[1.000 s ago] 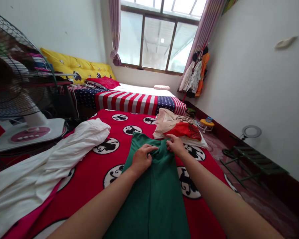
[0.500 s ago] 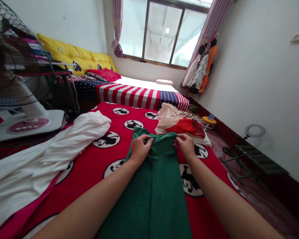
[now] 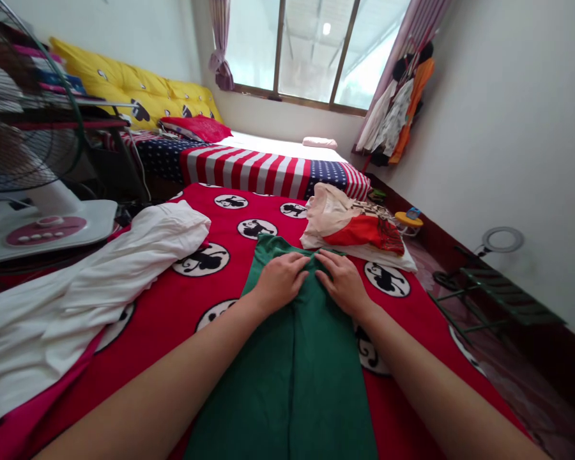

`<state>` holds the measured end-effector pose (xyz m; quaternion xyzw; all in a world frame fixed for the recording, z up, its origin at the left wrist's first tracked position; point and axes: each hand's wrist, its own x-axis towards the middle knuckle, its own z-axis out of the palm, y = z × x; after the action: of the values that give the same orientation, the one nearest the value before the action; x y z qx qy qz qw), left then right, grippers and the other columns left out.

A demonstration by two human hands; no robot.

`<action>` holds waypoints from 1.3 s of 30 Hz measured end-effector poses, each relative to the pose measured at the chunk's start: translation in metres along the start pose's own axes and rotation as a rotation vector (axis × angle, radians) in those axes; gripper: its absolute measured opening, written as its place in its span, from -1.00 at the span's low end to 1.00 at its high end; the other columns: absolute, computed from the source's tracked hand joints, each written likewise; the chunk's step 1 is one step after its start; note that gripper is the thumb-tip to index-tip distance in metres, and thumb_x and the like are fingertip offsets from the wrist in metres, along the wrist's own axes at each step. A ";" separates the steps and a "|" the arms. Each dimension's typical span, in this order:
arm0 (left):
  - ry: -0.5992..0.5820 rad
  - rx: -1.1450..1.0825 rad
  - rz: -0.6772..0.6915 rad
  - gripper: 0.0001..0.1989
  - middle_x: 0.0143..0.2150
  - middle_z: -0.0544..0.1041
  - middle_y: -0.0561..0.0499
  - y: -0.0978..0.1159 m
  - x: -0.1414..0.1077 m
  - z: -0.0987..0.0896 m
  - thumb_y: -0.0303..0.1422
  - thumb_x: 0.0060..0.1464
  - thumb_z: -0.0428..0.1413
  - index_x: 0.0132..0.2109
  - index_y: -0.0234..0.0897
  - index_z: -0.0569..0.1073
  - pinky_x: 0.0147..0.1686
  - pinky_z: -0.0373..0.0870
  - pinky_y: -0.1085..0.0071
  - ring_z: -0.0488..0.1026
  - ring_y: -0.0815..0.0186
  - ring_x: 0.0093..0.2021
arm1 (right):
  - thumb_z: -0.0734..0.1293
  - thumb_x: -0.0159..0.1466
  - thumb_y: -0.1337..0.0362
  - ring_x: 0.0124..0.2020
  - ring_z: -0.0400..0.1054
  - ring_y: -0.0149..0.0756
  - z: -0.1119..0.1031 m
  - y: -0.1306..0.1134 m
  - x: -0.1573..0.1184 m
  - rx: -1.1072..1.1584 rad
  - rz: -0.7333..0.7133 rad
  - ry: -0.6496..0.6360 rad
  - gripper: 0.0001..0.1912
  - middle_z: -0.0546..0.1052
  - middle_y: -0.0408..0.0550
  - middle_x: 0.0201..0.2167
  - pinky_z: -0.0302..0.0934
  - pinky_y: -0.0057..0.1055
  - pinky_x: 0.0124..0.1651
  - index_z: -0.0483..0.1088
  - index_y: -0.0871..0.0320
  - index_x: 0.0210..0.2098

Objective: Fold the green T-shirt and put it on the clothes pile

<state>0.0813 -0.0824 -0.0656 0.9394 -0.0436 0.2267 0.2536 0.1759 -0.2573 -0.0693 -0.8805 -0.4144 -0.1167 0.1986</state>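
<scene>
A green garment (image 3: pixel 287 358) lies lengthwise on the red cover, its narrow top edge away from me and a dark line down its middle. It looks like a pair of pants, though its lower end is out of view. My left hand (image 3: pixel 280 279) rests palm down near the top edge, fingers stretched across the cloth. Close beside it, my right hand (image 3: pixel 340 281) presses on the same edge with its fingers extended. The fingertips of both hands almost meet at the middle. Neither hand appears to grip the cloth.
White clothing (image 3: pixel 91 287) lies along the left of the red cover (image 3: pixel 172 332). Folded clothes (image 3: pixel 359 223) are piled beyond my right hand. A fan (image 3: pixel 48 220) stands at left, a green folding stool (image 3: pixel 503 294) at right. Behind is a bed (image 3: pixel 253 169) below a window.
My hands have let go of the garment's top corners and moved inward, now flat on the cloth near its middle. The view has shifted slightly.
</scene>
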 end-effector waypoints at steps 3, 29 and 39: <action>-0.135 0.132 -0.117 -0.48 0.33 0.21 -0.17 -0.005 -0.007 0.012 -0.15 0.21 -0.03 0.24 -0.27 0.27 0.30 -0.07 0.14 0.08 0.11 0.33 | 0.03 0.38 0.01 0.36 -0.13 -0.11 0.008 0.005 -0.002 -0.188 0.102 -0.205 -0.40 -0.01 0.03 0.37 -0.13 0.08 0.29 0.03 0.14 0.32; -0.456 -0.003 -0.072 -0.45 0.42 -0.04 0.07 0.035 -0.258 -0.125 -0.40 0.12 0.00 0.25 0.06 0.26 0.27 0.07 0.09 -0.11 0.14 0.40 | 0.22 0.26 0.33 0.33 -0.01 -0.13 -0.085 -0.099 -0.289 0.108 -0.035 -0.149 -0.45 0.11 0.04 0.33 -0.04 0.04 0.31 0.15 0.00 0.24; -0.437 0.009 0.012 -0.29 0.42 -0.15 0.20 0.066 -0.309 -0.141 -0.55 -0.03 0.02 0.23 0.20 0.27 0.24 0.10 0.01 -0.19 0.07 0.40 | 0.17 0.12 0.52 0.35 -0.09 0.00 -0.064 -0.127 -0.332 -0.025 -0.235 -0.057 -0.24 -0.07 0.02 0.39 -0.08 0.13 0.28 0.12 -0.07 0.28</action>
<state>-0.2646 -0.0802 -0.0657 0.9670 -0.1022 0.0191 0.2327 -0.1338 -0.4396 -0.1025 -0.8311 -0.5190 -0.1192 0.1606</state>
